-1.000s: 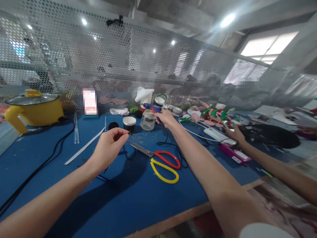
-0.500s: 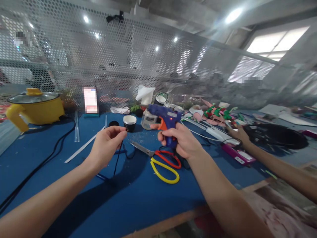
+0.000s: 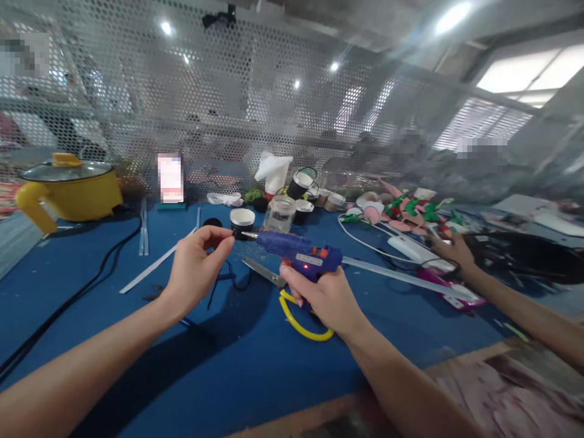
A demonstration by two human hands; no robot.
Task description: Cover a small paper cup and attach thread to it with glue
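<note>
My left hand point(image 3: 198, 264) is closed in a pinch, with a small dark tip just showing at its fingertips. A thin black cord point(image 3: 213, 293) hangs below these fingers. Wrapped round the grip of a blue hot glue gun point(image 3: 285, 246) is my right hand point(image 3: 326, 295). The gun points left, its metal nozzle close to my left fingertips, and a long clear glue stick point(image 3: 401, 278) sticks out of its back. Behind the nozzle stands a small black cup with a white rim point(image 3: 242, 218). Scissors with a yellow handle point(image 3: 296, 325) lie beneath the gun, partly hidden.
A glass jar point(image 3: 280, 214) and several small cups stand behind. At left are a yellow electric pot point(image 3: 84, 194), its cable and clear glue sticks point(image 3: 145, 228). A phone point(image 3: 170, 177) leans upright. Another person's hand point(image 3: 458, 252) is at right, by a purple power strip point(image 3: 460, 298).
My right hand has turned the glue gun level and lowered it, bringing its nozzle to my left fingertips. My left hand keeps its pinch. The view has shifted slightly.
</note>
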